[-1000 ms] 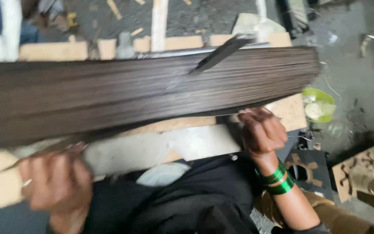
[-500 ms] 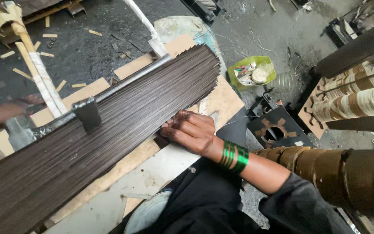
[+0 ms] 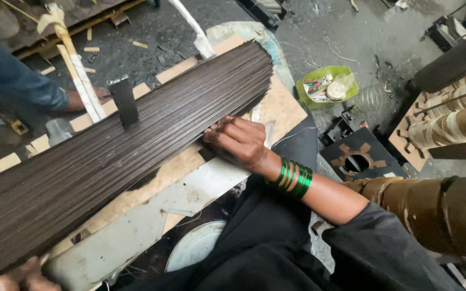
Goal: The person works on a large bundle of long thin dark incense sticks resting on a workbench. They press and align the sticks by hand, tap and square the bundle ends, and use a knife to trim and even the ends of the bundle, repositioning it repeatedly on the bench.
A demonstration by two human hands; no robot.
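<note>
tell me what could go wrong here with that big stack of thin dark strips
The right hand presses on the edge of the stack of strips, so thin edges might cut or pinch its fingers. The stack overhangs the board at its far end and could slide or fan apart. Another person's hand rests close by.

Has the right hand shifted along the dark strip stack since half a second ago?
Cannot tell: the camera moved. The right hand rests on the strip stack's near edge, as before.

Green tray (image 3: 327, 86) of small bits sits on the grey floor (image 3: 351, 37) at upper right, a black cut-out block (image 3: 360, 159) just below it. Tape-wound coils (image 3: 454, 121) stand at the right edge. A blue sleeve (image 3: 12, 75) shows upper left; a white bowl (image 3: 198, 245) lies below the board.
</note>
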